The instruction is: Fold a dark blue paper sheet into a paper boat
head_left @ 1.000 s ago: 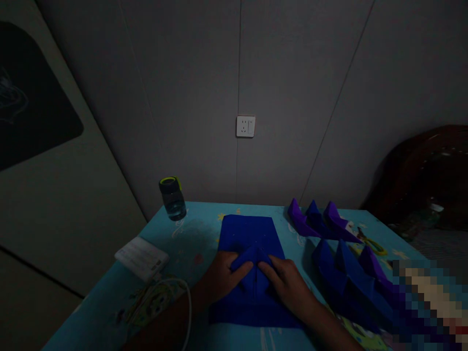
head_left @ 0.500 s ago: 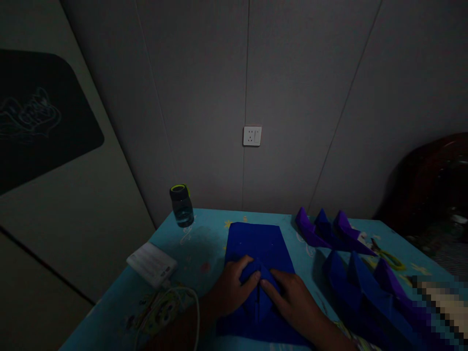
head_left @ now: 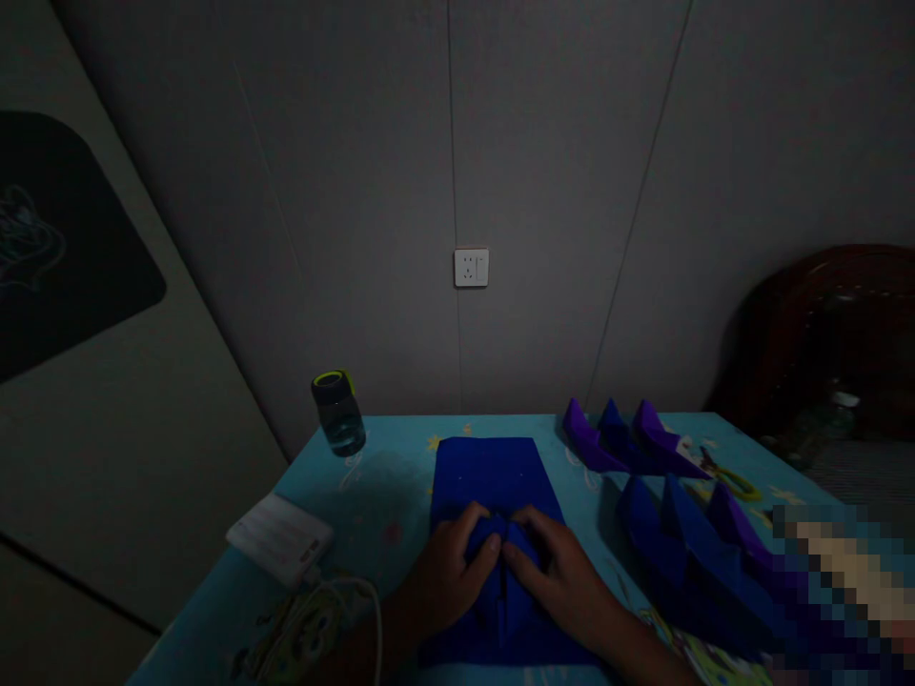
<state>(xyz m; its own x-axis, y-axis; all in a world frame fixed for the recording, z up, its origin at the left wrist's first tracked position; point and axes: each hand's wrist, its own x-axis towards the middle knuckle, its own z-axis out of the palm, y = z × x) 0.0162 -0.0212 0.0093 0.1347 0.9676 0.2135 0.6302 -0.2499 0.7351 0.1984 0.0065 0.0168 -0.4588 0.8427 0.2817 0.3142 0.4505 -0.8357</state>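
Observation:
Both my hands grip a piece of folded blue paper (head_left: 501, 610), with a slit running down its middle. On its left side, my left hand (head_left: 452, 570) pinches the upper part, thumb on the near face and fingers behind. The opposite side is pinched by my right hand (head_left: 561, 572) in the same way. The two thumbs nearly meet at the slit. Flat under the folded piece lies a blue sheet (head_left: 490, 467), its far half uncovered. The fingertips behind the fold are hidden, and the picture is dark.
Folded paper boats stand at the right: a purple and blue row (head_left: 615, 448) behind, a larger blue and purple row (head_left: 686, 562) nearer. Scissors (head_left: 736, 484) lie beside them. A bottle (head_left: 338, 414), a white power bank (head_left: 280, 538) and its cable (head_left: 376, 610) are left.
The view has turned slightly to the right. My right fingers have come up to the top of the folded paper, level with my left fingers; its peak is now more covered.

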